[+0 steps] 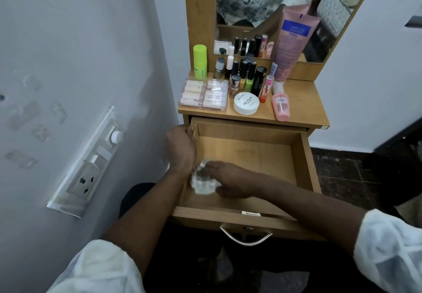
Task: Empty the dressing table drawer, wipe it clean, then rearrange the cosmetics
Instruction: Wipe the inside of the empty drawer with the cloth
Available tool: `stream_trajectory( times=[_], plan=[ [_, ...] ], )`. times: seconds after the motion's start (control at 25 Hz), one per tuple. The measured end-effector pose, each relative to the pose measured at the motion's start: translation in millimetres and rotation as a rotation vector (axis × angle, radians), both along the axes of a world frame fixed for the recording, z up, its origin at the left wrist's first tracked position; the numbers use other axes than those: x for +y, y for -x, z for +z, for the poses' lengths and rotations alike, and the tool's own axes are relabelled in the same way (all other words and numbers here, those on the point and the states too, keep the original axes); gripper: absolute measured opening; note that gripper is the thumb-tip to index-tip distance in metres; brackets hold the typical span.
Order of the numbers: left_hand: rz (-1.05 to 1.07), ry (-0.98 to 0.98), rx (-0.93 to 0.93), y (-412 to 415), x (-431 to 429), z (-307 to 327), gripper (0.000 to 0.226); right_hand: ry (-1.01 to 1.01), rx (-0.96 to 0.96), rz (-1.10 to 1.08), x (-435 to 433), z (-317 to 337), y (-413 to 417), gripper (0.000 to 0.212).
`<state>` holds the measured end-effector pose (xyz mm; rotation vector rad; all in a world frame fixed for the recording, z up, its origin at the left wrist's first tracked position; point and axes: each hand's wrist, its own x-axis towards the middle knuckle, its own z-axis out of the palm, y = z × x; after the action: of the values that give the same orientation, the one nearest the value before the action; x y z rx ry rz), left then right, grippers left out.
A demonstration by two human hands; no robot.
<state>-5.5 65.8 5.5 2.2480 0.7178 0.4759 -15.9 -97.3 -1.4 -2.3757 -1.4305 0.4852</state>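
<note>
The wooden drawer [306,160] of the dressing table stands pulled out, with nothing in it but my hand and a cloth. My right hand [230,182] presses a crumpled white cloth [202,182] onto the drawer floor at its near left corner. My left hand [181,146] grips the drawer's left wall near the back. The cosmetics stand on the table top [303,103]: a green bottle [200,61], a clear box of small tubes [204,95], a white nail polish remover jar [246,104], several dark nail polish bottles [245,69], a tall pink tube [291,41] and a small pink bottle [280,106].
A mirror [262,2] rises behind the cosmetics. A switch and socket panel [89,167] sits on the wall at the left. The drawer's metal handle [246,238] hangs at its front. Dark floor [342,174] lies to the right.
</note>
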Motion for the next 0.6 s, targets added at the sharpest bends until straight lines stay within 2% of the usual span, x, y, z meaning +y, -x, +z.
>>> stream_trajectory(
  times=[0.12, 0.28, 0.36, 0.44, 0.52, 0.6],
  plan=[
    [-0.004, 0.007, -0.006, 2, 2, 1, 0.033, 0.025, 0.205, 0.13, 2, 7, 17, 0.051],
    [-0.014, -0.032, -0.019, 5, 3, 0, 0.034, 0.052, 0.711, -0.166, 11, 26, 15, 0.053],
    [-0.023, -0.032, -0.026, 4, 1, 2, 0.033, 0.103, 0.729, -0.234, -16, 34, 18, 0.046],
    [-0.02, -0.024, -0.026, 3, 3, 3, 0.033, 0.226, 0.642, -0.258, -61, 41, 17, 0.035],
    [-0.022, -0.023, -0.025, 3, 2, 3, 0.032, 0.367, 0.624, -0.391, -109, 52, 15, 0.028],
    [-0.022, -0.02, -0.026, 3, 1, 1, 0.031, 0.455, 0.604, -0.484, -125, 58, 23, 0.03]
  ],
)
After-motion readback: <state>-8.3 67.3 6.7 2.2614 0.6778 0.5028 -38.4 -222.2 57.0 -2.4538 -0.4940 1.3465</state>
